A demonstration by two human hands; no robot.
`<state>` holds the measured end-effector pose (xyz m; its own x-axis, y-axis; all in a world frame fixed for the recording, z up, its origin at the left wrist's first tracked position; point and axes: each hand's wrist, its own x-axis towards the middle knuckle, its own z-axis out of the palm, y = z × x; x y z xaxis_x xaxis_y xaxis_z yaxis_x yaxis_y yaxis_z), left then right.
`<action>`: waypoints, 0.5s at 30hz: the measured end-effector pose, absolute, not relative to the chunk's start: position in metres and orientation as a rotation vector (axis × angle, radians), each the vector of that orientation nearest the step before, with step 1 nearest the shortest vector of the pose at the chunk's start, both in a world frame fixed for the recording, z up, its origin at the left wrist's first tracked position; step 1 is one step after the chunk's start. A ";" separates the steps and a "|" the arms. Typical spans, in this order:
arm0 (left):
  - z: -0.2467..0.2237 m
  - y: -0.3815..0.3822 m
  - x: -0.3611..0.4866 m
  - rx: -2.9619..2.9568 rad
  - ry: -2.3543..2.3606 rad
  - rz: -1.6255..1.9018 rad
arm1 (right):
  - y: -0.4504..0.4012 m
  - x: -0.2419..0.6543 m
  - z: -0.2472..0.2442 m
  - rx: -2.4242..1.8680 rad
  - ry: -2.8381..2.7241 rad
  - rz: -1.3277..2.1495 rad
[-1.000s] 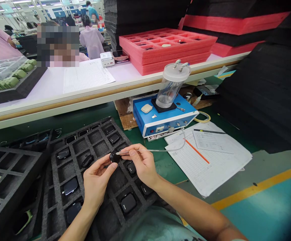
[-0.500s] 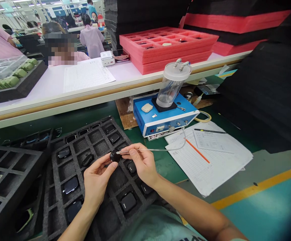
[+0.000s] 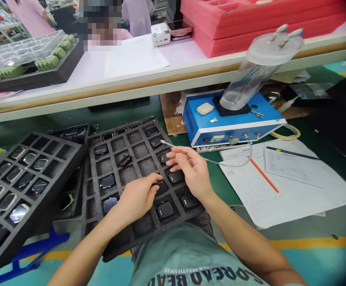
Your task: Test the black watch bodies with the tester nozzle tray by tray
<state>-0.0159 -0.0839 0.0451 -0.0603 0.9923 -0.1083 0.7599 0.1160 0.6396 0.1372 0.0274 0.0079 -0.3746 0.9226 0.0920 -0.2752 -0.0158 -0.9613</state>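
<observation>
Dark grey foam makes up the tray [image 3: 138, 151] below both hands, propped at a slant against the person's lap, black watch bodies in many of its compartments.

Left hand [image 3: 140, 194]: forearm in from lower left, back of the hand uppermost, wrist nearly level. Fingers curl over and down, thumb tucked beneath. Thumb and forefinger meet the left edge of a black watch body [image 3: 162, 188] lying in its compartment; cannot tell whether they pinch it or merely touch.

Right hand [image 3: 192, 171]: forearm in from lower right, slanting up and leftward. Held above the tray's right side, thumb along the near side, fingers half curled and slightly fanned. Grip loosely closed on a clear tube [image 3: 220, 163], its pale tip [image 3: 163, 142] jutting out past the knuckles, over the tray. Pressure on it unclear.

The tube bows rightward over papers [image 3: 241, 186] and loops up to the front of a blue box [image 3: 235, 121]. On that box, a clear cylinder [image 3: 247, 83] leans to the right in view, with a cream watch-shaped piece [image 3: 205, 108] near its foot.
</observation>
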 end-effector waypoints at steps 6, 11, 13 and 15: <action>0.051 -0.085 -0.042 1.832 2.145 0.599 | 0.023 0.133 0.011 -0.794 -1.866 1.401; 0.049 -0.070 -0.097 1.710 2.532 0.314 | 0.003 0.105 0.025 -0.714 -2.641 0.930; 0.043 -0.068 -0.104 1.738 2.486 0.254 | -0.003 0.097 0.029 -0.719 -2.801 0.771; 0.036 -0.070 -0.106 1.717 2.453 0.354 | -0.006 0.092 0.029 -0.724 -2.853 0.701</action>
